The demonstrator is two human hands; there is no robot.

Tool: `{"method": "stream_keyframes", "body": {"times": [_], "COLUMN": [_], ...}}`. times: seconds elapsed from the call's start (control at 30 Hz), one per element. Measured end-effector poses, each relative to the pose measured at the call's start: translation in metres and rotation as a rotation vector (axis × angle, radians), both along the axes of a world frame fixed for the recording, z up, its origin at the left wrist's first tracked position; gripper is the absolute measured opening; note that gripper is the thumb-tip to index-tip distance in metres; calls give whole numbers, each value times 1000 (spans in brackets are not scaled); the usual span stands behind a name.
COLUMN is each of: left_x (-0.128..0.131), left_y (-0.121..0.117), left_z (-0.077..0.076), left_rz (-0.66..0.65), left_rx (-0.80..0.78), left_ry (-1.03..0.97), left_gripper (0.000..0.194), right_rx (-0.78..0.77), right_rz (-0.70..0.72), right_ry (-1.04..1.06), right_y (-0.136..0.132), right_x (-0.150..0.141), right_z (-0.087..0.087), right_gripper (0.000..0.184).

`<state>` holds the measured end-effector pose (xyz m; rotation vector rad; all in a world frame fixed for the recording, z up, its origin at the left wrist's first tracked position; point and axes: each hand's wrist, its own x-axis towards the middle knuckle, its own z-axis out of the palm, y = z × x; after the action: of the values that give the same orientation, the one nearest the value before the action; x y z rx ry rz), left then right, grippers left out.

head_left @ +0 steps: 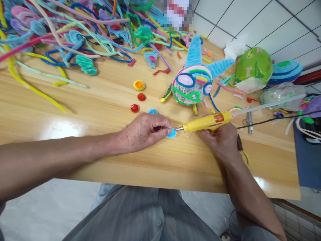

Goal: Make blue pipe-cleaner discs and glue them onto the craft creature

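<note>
Pinched between the thumb and fingers of my left hand [147,131] is a small blue disc [172,133], held low over the table. My right hand [222,142] is wrapped round the handle of a yellow hot glue gun [200,123], with a clear glue stick [271,104] poking out of its back. The gun's metal nozzle points left, and its tip meets the blue disc or lies just above it. Just behind my left hand lies another blue disc [152,111], partly hidden. Two red discs [138,102] and a yellow-and-orange disc [139,85] sit farther back.
A ball-shaped figure [192,83] with blue ears stands behind the glue gun. Pipe cleaners [95,30] in many colours pile up at the back left. At the right are a green balloon-like ball [254,67], a silver metal tool [249,121] and a black cord [271,119].
</note>
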<state>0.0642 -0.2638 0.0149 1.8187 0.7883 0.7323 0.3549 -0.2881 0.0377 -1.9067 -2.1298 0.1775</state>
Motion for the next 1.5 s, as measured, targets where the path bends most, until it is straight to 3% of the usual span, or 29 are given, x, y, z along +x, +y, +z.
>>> {"method": "stream_keyframes", "body": {"times": [0.33,0.53,0.9,1.1,1.33,1.5], "left_x": [0,1,1,0,0,-1], "left_y": [0,0,0,0,0,0], "left_z": [0,0,1,0,1,0], "left_rz": [13,4,5,20,4,-16], "left_rx": [-18,-1,-38,-45,-56,-30], "left_ry": [-28,-11,-22,-42,-24,-2], "left_gripper": [16,17,18,18,18,18], "right_rx": [-4,25,17,13,25,45], "right_rz": [-12,3,-2,-24,-29,-23], "right_ry": [57,93,56,20,19,11], "right_y": [-2,-1,-3,-3,-2,-1], "right_x": [8,0,6,4,4,1], "right_z": [-2,-1,-2,-3,-1,-4], "right_gripper": [7,24,18,24,8,15]}}
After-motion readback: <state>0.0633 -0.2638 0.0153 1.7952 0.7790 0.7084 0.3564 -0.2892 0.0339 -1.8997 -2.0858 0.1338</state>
